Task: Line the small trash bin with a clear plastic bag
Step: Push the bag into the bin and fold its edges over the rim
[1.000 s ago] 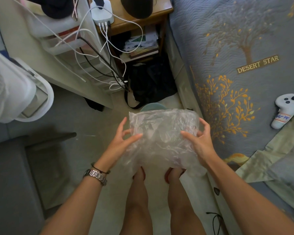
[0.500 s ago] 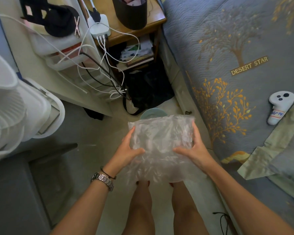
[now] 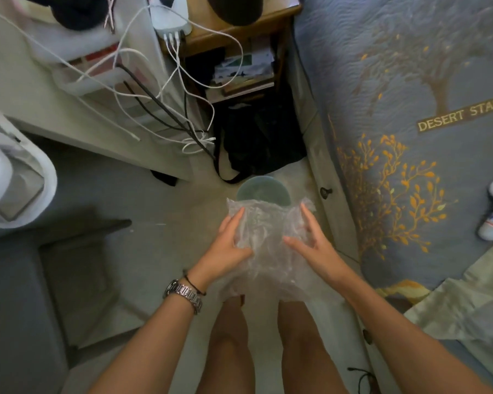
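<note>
A crinkled clear plastic bag (image 3: 268, 240) hangs in front of me, above my knees. My left hand (image 3: 228, 245) grips its left side and my right hand (image 3: 310, 243) grips its right side, fingers spread on the film. Just beyond the bag's top edge, a small round pale green trash bin (image 3: 261, 190) stands on the floor. Only the far half of the bin's rim and inside shows; the bag hides the near part.
A bed with a grey quilt (image 3: 410, 137) runs along the right. A black bag (image 3: 256, 137) lies behind the bin under a wooden side table (image 3: 239, 35). White drawers with hanging cables (image 3: 143, 89) stand at the left, a white fan (image 3: 15, 177) further left.
The bag and both hands have moved lower and closer to the bin. More of the bin's rim shows above the bag's top edge than before.
</note>
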`<state>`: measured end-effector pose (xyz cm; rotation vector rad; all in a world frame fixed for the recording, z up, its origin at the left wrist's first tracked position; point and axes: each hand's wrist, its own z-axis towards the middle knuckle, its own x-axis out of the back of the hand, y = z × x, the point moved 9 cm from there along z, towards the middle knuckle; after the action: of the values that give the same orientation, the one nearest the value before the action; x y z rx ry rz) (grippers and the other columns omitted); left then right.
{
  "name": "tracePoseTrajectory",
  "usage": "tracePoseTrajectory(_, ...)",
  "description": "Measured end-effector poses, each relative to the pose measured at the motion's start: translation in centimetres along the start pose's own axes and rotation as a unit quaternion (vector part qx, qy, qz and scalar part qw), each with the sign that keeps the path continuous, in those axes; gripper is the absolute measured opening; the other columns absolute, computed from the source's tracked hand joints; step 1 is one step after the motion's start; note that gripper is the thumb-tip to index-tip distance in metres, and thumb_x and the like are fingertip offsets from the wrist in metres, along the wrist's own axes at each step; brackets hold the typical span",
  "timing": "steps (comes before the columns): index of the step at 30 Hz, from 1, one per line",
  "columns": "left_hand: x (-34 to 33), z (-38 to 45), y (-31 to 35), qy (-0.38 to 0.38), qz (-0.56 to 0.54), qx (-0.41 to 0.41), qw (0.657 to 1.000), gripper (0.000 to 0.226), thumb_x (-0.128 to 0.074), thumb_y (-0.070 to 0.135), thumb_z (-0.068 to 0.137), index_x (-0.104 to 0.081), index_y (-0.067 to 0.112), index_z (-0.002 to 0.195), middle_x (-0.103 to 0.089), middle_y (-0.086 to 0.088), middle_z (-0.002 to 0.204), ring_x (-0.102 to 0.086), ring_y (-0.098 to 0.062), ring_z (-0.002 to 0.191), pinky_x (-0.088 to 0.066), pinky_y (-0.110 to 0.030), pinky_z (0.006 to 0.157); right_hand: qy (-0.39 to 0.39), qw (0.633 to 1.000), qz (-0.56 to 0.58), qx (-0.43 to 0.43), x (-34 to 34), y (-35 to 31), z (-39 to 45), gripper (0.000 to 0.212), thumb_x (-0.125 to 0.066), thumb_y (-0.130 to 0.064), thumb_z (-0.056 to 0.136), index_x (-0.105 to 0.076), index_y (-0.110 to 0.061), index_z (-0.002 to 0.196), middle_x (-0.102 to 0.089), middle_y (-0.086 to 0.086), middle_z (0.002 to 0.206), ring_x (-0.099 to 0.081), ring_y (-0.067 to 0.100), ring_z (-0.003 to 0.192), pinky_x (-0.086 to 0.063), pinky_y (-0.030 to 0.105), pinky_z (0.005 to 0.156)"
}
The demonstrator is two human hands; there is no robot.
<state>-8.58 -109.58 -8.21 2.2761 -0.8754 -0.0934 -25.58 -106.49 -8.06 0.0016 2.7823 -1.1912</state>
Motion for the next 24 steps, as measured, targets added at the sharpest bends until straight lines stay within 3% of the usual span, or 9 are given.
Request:
tracePoseTrajectory(2, -1.2, 0.9, -0.1, 0.01, -0.012, 0.009, 1.0, 0.084, -0.064, 0.014, 0.086, -0.014, 0.03, 0.151, -0.007, 0.004, 0.16, -0.014, -0.005, 0.141, -0.03, -0.017, 0.105, -0.003, 1.0, -0.021, -0.002, 0.1, 0.2, 0.6, 0.071, -0.058, -0.016, 0.091, -0.018, -0.03, 0.148, -0.028, -0.007, 0.15, -0.04, -0.016, 0.121, -0.042, 0.006, 0.086)
tracePoseTrajectory(4, -2.4, 1.8, -0.2, 0.009, -0.03, 0.015, 0.999, 0.085, -0.067, 0.022, 0.084, -0.016, 0.032, 0.151, -0.007, 0.005, 0.16, -0.011, -0.012, 0.146, -0.024, -0.035, 0.117, -0.008, 1.0, -0.015, 0.003, 0.3, 0.7, 1.2, 0.069, -0.06, -0.013, 0.089, -0.022, -0.028, 0.144, -0.034, 0.004, 0.148, -0.049, -0.007, 0.117, -0.048, 0.01, 0.082)
tracePoseTrajectory(6, -3.4, 2.9, -0.6, 0.008, -0.041, 0.012, 0.999, 0.085, -0.068, 0.019, 0.084, -0.017, 0.031, 0.151, -0.009, 0.004, 0.16, -0.014, -0.012, 0.146, -0.031, -0.03, 0.112, -0.02, 1.0, 0.003, 0.01, 0.5, 1.7, 2.0, 0.07, -0.064, -0.005, 0.085, -0.024, -0.025, 0.139, -0.038, 0.01, 0.143, -0.06, -0.002, 0.108, -0.054, 0.017, 0.077)
tracePoseTrajectory(9, -4.3, 4.7, -1.8, 0.004, -0.038, 0.006, 0.999, 0.083, -0.066, 0.011, 0.085, -0.018, 0.03, 0.15, -0.009, 0.005, 0.159, -0.016, -0.012, 0.145, -0.033, -0.021, 0.103, -0.034, 0.999, 0.019, -0.004, 0.6, 3.7, 3.5, 0.078, -0.074, -0.015, 0.072, -0.031, -0.034, 0.134, -0.037, 0.007, 0.145, -0.057, 0.017, 0.119, -0.057, 0.033, 0.085)
tracePoseTrajectory(13, -4.2, 8.3, -4.4, -0.016, 0.064, -0.018, 0.998, 0.088, -0.065, 0.007, 0.083, -0.013, 0.033, 0.15, 0.0, 0.003, 0.161, -0.017, -0.016, 0.146, -0.035, -0.022, 0.102, -0.044, 0.999, 0.003, -0.012, 0.8, 6.9, 6.8, 0.078, -0.072, -0.011, 0.07, -0.035, -0.032, 0.135, -0.041, -0.005, 0.14, -0.057, 0.0, 0.114, -0.055, 0.025, 0.081)
tracePoseTrajectory(16, -4.0, 11.4, -6.8, -0.037, 0.182, -0.023, 0.982, 0.097, -0.065, 0.002, 0.08, -0.007, 0.035, 0.15, 0.012, 0.003, 0.161, -0.039, -0.022, 0.136, -0.053, -0.036, 0.093, -0.063, 0.998, -0.008, -0.023, 0.7, 9.9, 10.0, 0.076, -0.065, 0.005, 0.075, -0.037, -0.032, 0.135, -0.04, -0.008, 0.139, -0.059, 0.002, 0.111, -0.057, 0.03, 0.083)
tracePoseTrajectory(18, -4.0, 13.5, -8.7, -0.047, 0.23, -0.014, 0.972, 0.101, -0.066, 0.001, 0.078, -0.005, 0.038, 0.15, 0.018, 0.006, 0.16, -0.051, -0.024, 0.125, -0.057, -0.043, 0.082, -0.067, 0.997, -0.017, -0.033, 0.6, 11.6, 12.1, 0.075, -0.057, 0.016, 0.078, -0.036, -0.027, 0.136, -0.041, -0.01, 0.132, -0.061, -0.008, 0.101, -0.057, 0.024, 0.077)
tracePoseTrajectory(22, -4.1, 17.9, -12.0, -0.061, 0.236, -0.007, 0.97, 0.1, -0.068, 0.008, 0.078, -0.008, 0.04, 0.15, 0.014, 0.004, 0.161, -0.037, -0.024, 0.138, -0.053, -0.041, 0.094, -0.06, 0.997, -0.015, -0.048, 1.3, 14.6, 16.3, 0.075, -0.054, 0.018, 0.079, -0.034, -0.025, 0.138, -0.038, -0.008, 0.137, -0.062, -0.013, 0.09, -0.055, 0.018, 0.068)
tracePoseTrajectory(24, -3.9, 19.8, -12.7, -0.063, 0.207, -0.009, 0.976, 0.096, -0.069, 0.008, 0.078, -0.013, 0.038, 0.15, 0.005, 0.005, 0.161, -0.039, -0.023, 0.135, -0.058, -0.039, 0.085, -0.051, 0.997, -0.026, -0.05, 1.8, 15.6, 18.2, 0.075, -0.055, 0.013, 0.079, -0.035, -0.03, 0.137, -0.032, -0.006, 0.148, -0.06, -0.003, 0.105, -0.054, 0.021, 0.075)
